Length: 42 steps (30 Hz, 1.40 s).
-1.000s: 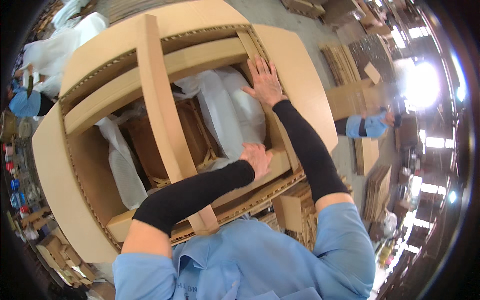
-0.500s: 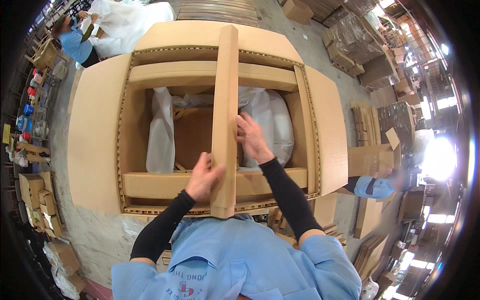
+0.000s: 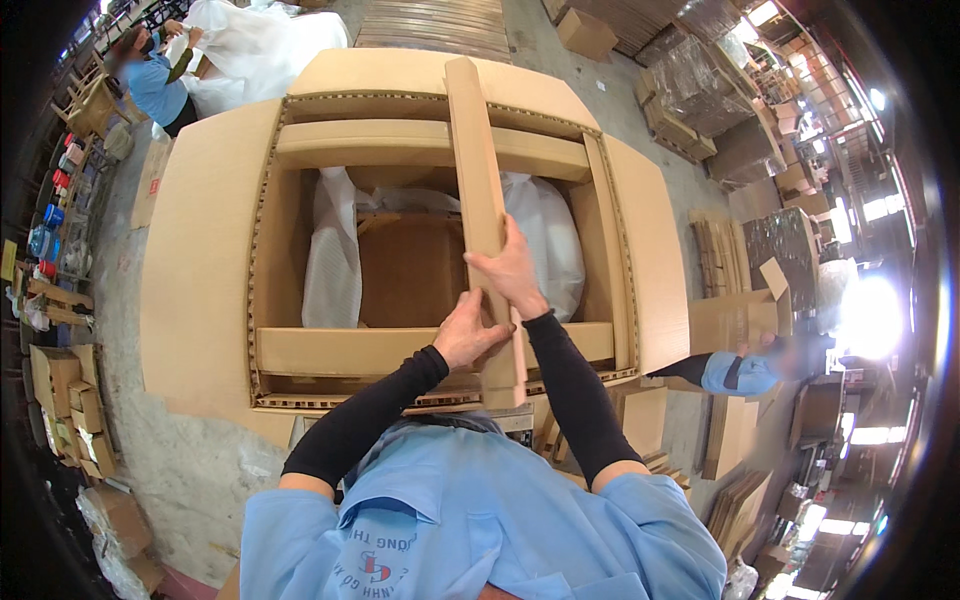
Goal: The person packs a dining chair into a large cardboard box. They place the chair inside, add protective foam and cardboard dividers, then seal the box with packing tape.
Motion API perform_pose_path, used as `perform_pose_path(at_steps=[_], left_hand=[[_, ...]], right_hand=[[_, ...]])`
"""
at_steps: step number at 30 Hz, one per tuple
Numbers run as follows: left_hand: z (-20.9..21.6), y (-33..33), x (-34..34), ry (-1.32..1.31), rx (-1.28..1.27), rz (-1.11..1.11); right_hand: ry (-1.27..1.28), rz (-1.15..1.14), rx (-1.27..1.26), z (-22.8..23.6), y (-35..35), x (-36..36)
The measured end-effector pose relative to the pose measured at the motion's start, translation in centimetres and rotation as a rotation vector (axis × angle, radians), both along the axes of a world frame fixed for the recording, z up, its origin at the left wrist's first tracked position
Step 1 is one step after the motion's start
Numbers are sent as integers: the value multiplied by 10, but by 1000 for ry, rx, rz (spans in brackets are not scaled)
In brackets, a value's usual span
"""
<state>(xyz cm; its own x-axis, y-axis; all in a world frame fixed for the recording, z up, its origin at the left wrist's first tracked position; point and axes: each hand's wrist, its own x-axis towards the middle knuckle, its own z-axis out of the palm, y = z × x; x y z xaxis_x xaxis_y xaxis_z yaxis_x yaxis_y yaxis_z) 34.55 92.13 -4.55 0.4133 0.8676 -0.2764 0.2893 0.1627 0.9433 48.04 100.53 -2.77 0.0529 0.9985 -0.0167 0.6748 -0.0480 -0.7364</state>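
Observation:
A long folded cardboard strip (image 3: 472,150) lies at a slant across the top of a large open cardboard carton (image 3: 210,250), its near end close to my body. My right hand (image 3: 515,275) grips the strip from its right side, thumb over the top. Just nearer to me, my left hand (image 3: 470,332) holds it from the left, fingers and thumb around it. Inside the carton sits a brown panel-like item (image 3: 412,265) flanked by white foam wrap (image 3: 333,250). Cardboard bars line the far (image 3: 365,143) and near (image 3: 330,350) inner sides.
The carton's flaps are folded outward. One co-worker (image 3: 155,85) handles white wrap (image 3: 260,50) at the far left; another (image 3: 735,373) stands at the right by cardboard pieces. A shelf of containers (image 3: 45,240) runs along the left, and wrapped stacks (image 3: 700,95) stand at the far right.
The strip has swung from nearly straight to a slant, its near end now further right. My left hand has moved right and closed around it; my right hand has shifted onto its top.

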Motion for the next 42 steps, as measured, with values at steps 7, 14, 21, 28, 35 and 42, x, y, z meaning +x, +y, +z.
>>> perform_pose_path(at_steps=[7,14,21,28,35,42], left_hand=[[-12,-15,-39,-186,79,128],[1,-52,-153,-263,111,439],[46,-87,-228,-219,276,706],[65,-96,-228,293,531,521],[50,-100,-252,708,409,434],[51,-147,-266,490,458,760]], right_hand=[[-242,43,-35,13,10,23],[47,45,-85,33,9,23],[902,47,-289,67,12,-80],[1008,46,-272,16,0,-248],[1078,204,-600,-24,-44,-307],[1124,343,-630,-46,13,-302]])
